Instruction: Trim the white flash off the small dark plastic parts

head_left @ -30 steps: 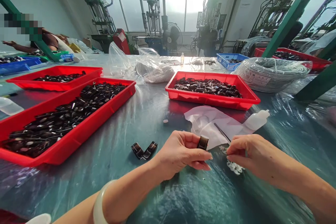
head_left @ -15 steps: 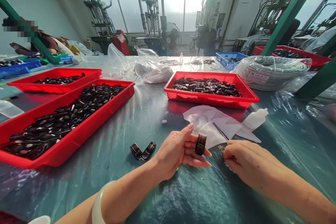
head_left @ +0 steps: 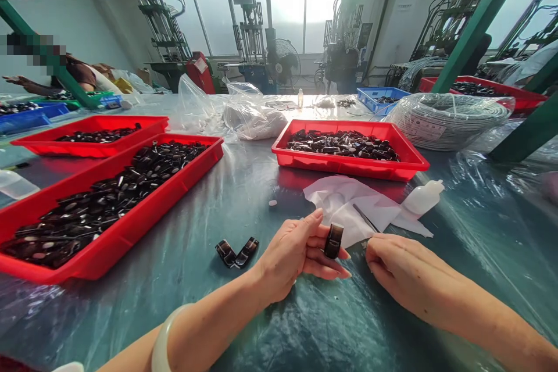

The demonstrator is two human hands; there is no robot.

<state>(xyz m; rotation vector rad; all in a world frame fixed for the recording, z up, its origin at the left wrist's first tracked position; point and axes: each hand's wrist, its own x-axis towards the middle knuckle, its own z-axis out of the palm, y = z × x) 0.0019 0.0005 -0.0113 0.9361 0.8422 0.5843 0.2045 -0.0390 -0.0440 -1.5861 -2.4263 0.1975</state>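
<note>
My left hand [head_left: 288,253] holds a glossy dark brown plastic piece [head_left: 333,241] upright, thumb raised and fingers behind it. To the right, my right hand [head_left: 403,264] is low over the table, its fingers pinched together; what is between them, if anything, is hidden. Small whitish bits [head_left: 365,244] peek out beside its fingertips. A thin dark metal tool [head_left: 365,218] lies across a white cloth [head_left: 335,200] just beyond that hand; its near end meets the knuckles, and I cannot tell whether they touch. Left of my left hand, two similar dark pieces [head_left: 238,253] form a V on the table.
Red trays of dark pieces stand at the left [head_left: 108,244], far left [head_left: 91,151] and ahead [head_left: 349,171]. A white squeeze bottle [head_left: 422,197] lies by the cloth. Beyond are a wrapped cable coil [head_left: 449,122], plastic bags [head_left: 253,113] and green posts [head_left: 483,52]. Another person sits far left.
My right hand has shifted slightly left, covering more of the whitish bits. My left hand and its piece have barely moved. At far left, the other person's arm has moved outward.
</note>
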